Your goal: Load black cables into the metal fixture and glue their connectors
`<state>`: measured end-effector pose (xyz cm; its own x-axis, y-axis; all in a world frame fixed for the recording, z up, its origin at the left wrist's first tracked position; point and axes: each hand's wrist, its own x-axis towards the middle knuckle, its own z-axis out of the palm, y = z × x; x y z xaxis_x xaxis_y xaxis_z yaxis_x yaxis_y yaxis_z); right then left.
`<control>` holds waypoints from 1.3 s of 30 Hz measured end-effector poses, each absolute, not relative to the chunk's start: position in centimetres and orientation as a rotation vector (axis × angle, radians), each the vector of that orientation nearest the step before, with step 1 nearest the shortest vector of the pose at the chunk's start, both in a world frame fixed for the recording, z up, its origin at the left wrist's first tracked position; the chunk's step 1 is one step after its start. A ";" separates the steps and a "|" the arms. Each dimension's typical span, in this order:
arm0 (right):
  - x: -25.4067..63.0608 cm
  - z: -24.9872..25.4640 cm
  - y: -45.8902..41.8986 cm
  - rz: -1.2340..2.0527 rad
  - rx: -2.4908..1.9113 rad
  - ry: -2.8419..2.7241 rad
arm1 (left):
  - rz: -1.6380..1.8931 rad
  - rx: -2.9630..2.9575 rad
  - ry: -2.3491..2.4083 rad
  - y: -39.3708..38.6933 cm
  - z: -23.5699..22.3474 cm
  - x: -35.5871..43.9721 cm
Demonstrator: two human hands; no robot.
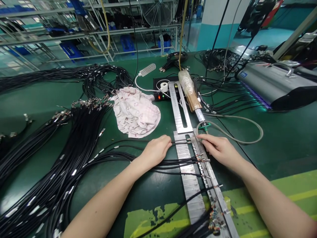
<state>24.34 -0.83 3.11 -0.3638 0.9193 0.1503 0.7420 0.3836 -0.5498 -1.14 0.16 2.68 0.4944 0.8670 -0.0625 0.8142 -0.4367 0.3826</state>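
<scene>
My left hand [156, 150] rests on the green table with its fingers curled, pinching thin black wires [178, 142] that run right onto a long metal jig [190, 178]. My right hand [219, 148] lies on the jig's right edge, fingers pressed together on the metal wire tips near its slotted rail [200, 158]. More wire ends lie across the jig lower down. A taped soldering tool [190, 91] points at the jig from behind.
A big bundle of black cables [56, 165] fills the left of the table. A crumpled white cloth [136, 110], a small black control box [162, 91], a grey hose [237, 132] and a silver machine [277, 84] lie behind. Racks stand beyond.
</scene>
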 end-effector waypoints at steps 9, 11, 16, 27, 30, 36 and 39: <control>24.1 2.8 -0.7 0.425 -1.409 -2.320 | -0.067 2.551 1.491 0.4 3.6 -0.2; 23.8 2.9 -0.5 0.399 -1.454 -2.405 | -0.083 2.582 1.477 0.5 3.6 0.0; 22.5 3.7 -0.1 0.080 -1.548 -2.791 | -0.042 2.602 1.371 0.5 3.0 -0.4; 21.6 4.8 -1.0 -0.222 -1.493 -3.002 | 0.149 2.733 1.307 0.2 1.6 -1.0; 21.2 4.8 -1.1 -0.152 -1.519 -2.988 | 0.166 2.695 1.332 -0.1 1.8 -1.1; 20.4 4.8 -1.2 -0.021 -1.622 -2.966 | 0.124 2.698 1.342 -0.7 2.1 -1.0; 21.0 4.2 -1.1 0.002 -1.627 -2.925 | 0.139 2.802 1.354 -1.2 2.6 -0.3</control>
